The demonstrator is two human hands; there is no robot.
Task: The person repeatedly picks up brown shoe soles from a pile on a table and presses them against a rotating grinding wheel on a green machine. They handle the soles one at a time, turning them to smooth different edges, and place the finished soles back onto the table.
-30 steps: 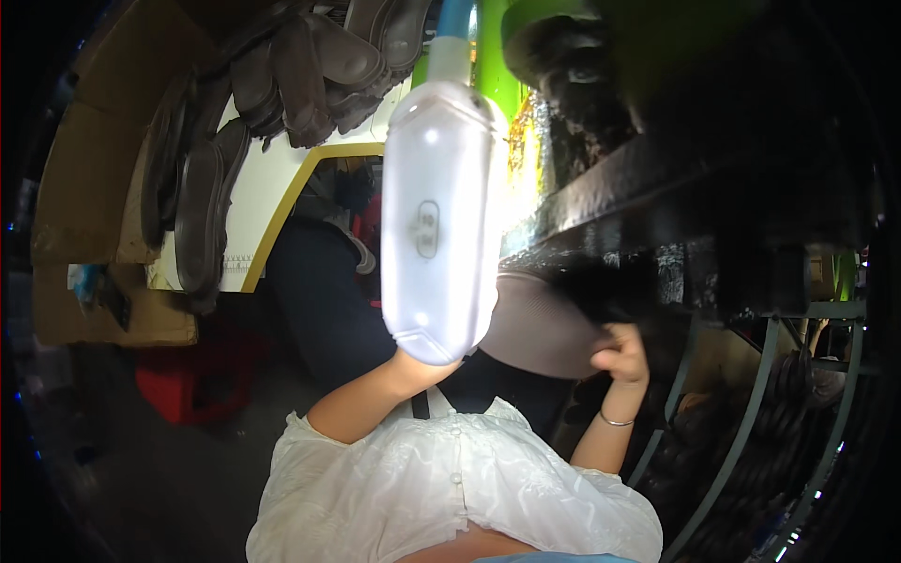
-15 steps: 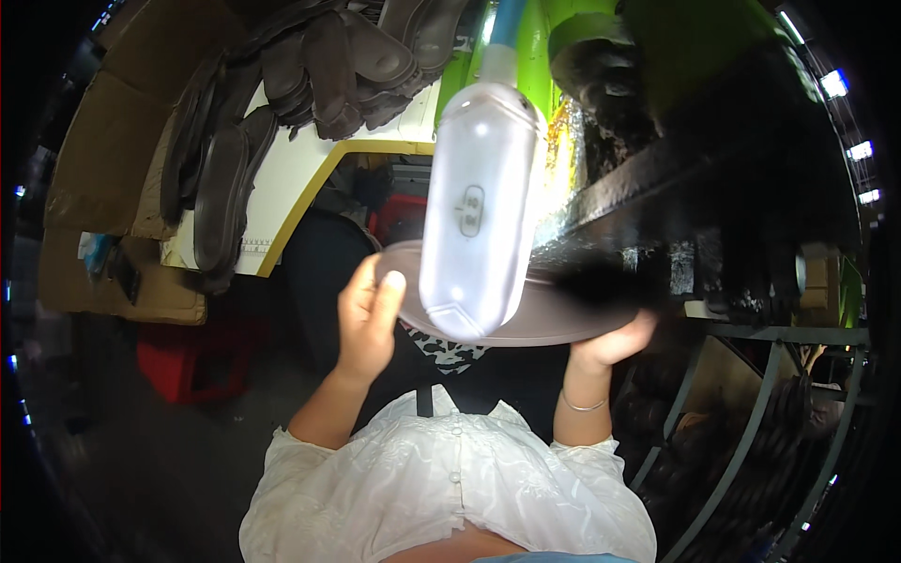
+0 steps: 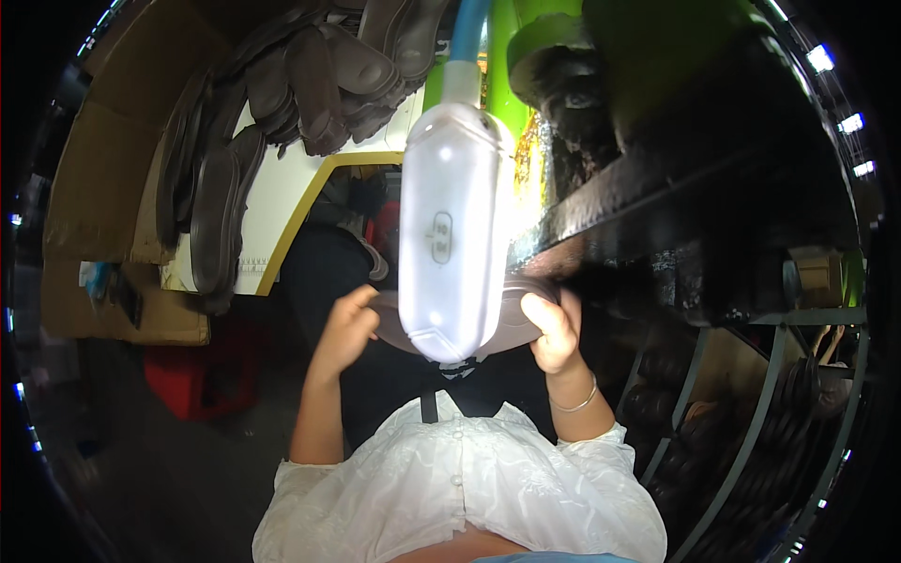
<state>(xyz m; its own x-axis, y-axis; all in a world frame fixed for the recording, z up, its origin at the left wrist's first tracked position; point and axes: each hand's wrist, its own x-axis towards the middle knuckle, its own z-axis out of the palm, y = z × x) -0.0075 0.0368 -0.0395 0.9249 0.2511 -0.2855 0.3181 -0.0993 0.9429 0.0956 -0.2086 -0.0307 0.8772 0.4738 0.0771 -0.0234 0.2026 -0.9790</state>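
A brown shoe sole (image 3: 514, 317) is held level in front of my lap, its middle hidden behind a lit white lamp (image 3: 452, 291). My left hand (image 3: 347, 330) has its fingers curled at the sole's left end. At the right end my right hand (image 3: 557, 333), with a bracelet on the wrist, grips the sole with the thumb on top. Just beyond the sole stands a dark machine (image 3: 610, 202) with a brightly lit edge.
Many brown soles (image 3: 324, 89) lie piled on a white table (image 3: 282, 202) with a yellow edge. A cardboard box (image 3: 103, 188) stands at far left, above a red stool (image 3: 197, 380). On the right, a metal rack (image 3: 741, 441) holds dark soles. The lamp hangs close above my hands.
My right hand has moved left and now has its thumb on top of the sole. My left hand has dropped slightly. Less of the sole shows on the right, and the lamp appears shifted left.
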